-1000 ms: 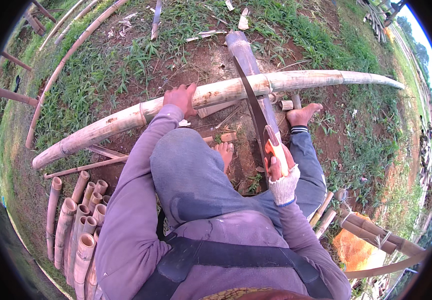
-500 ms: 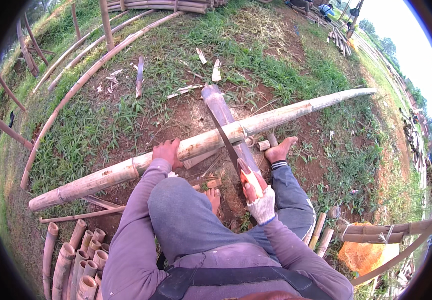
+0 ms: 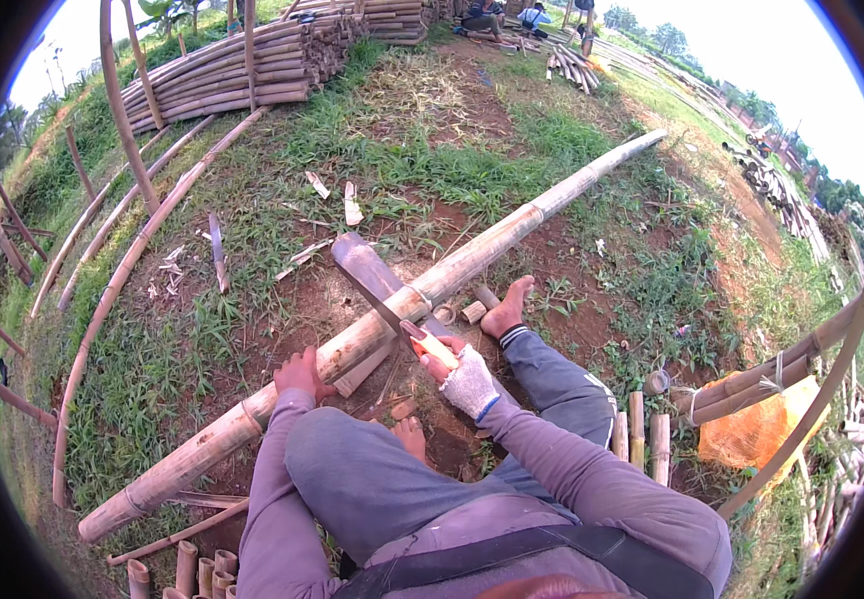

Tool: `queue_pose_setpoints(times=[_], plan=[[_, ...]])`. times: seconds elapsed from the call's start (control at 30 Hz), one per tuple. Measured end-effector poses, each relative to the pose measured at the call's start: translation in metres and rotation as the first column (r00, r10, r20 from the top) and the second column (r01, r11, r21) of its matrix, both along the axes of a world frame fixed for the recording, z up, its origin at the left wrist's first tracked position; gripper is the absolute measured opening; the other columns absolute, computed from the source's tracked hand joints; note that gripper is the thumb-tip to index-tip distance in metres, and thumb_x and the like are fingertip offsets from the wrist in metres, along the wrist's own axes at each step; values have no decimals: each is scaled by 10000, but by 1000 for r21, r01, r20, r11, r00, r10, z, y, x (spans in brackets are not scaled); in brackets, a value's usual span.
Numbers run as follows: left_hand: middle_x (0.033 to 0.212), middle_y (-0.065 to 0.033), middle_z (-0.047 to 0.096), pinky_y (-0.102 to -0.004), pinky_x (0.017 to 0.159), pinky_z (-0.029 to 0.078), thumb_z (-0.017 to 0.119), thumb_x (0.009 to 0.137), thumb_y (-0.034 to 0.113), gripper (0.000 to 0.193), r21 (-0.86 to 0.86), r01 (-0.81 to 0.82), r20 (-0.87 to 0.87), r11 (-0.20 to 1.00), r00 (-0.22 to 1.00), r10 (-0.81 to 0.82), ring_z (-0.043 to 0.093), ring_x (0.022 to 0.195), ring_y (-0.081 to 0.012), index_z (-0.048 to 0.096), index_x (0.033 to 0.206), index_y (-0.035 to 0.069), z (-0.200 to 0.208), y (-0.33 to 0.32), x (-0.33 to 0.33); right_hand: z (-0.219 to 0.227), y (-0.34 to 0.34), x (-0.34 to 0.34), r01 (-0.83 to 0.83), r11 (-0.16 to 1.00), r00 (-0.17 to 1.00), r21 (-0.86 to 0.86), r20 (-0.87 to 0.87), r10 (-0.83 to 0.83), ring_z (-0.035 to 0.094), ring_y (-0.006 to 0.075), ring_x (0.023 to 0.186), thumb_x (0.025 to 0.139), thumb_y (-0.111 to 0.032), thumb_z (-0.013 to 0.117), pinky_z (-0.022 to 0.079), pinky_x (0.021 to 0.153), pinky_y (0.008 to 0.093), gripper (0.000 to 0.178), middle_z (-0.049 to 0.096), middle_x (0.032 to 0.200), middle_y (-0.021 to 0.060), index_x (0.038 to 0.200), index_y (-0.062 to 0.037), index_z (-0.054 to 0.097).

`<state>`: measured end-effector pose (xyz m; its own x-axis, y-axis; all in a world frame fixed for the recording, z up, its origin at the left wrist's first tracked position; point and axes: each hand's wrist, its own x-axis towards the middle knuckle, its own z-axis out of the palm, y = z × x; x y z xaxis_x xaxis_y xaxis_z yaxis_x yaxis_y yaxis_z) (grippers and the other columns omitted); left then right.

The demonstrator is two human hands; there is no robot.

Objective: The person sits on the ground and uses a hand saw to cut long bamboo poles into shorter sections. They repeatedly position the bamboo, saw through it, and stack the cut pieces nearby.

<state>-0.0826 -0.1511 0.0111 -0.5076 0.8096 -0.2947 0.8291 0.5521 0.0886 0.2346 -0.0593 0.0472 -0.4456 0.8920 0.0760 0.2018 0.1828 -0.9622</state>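
We note the handsaw (image 3: 384, 311) further along its stroke: its orange grip (image 3: 436, 348) now sits just beside the bamboo pole (image 3: 497, 238), where a second ago a longer stretch of blade showed between them. We take this as a push stroke, with sawing under way; depth of any cut, we cannot tell. Our view has also swung, so the pole runs more steeply across it. Right hand (image 3: 464, 379), in a whitish knitted glove with bare fingers, is wrapped around the grip. Left hand (image 3: 298, 373), bare, stays curled over the pole to the left of the blade, holding it; how hard it presses, we cannot judge. The pole lies across a grey-brown bamboo length (image 3: 360, 258), the blade touching it near a raised node. Pole surface: pale, smooth, brown-blotched, round, ringed at the nodes. Blade: dark, thin, tapering away from us. Around lie short hollow offcuts (image 3: 474, 311), flat pale splinters (image 3: 353, 204), reddish soil (image 3: 562, 285) and coarse grass (image 3: 432, 172).
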Motion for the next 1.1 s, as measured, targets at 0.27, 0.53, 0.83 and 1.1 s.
queue_pose_setpoints(times=[0.27,0.53,0.83,1.1], plan=[[1415,-163,684,-527,1102,524,1007,712,474,926,19,-55,0,998,998,55,668,1339,-364,544,1434,125,-3,-1,-6,18,-7,3,-45,992,995,121,94,34,726,183,942,1040,-342,783,574,824,358,470,769,1077,138,1327,1,636],[1364,-157,696,-550,1067,541,986,732,465,840,28,4,-36,1000,999,-3,684,1292,-391,574,1388,140,-11,1,-5,24,6,-21,11,994,999,107,-44,-7,734,198,955,1066,-310,742,584,843,351,508,770,1106,174,1409,50,638],[1361,-149,707,-527,1077,539,969,757,471,777,-10,-25,-33,1000,999,24,687,1299,-371,591,1353,145,3,-9,-9,23,-49,53,-32,999,998,-35,-56,30,677,157,1020,1090,-192,695,567,913,331,489,736,1218,137,1499,49,579],[1363,-149,689,-524,1098,531,953,768,414,777,19,47,6,999,999,-47,669,1306,-380,559,1383,151,-3,18,7,15,-47,67,11,974,1000,228,-27,-5,683,135,863,1111,-277,632,568,762,276,488,729,1205,131,1490,27,579]])
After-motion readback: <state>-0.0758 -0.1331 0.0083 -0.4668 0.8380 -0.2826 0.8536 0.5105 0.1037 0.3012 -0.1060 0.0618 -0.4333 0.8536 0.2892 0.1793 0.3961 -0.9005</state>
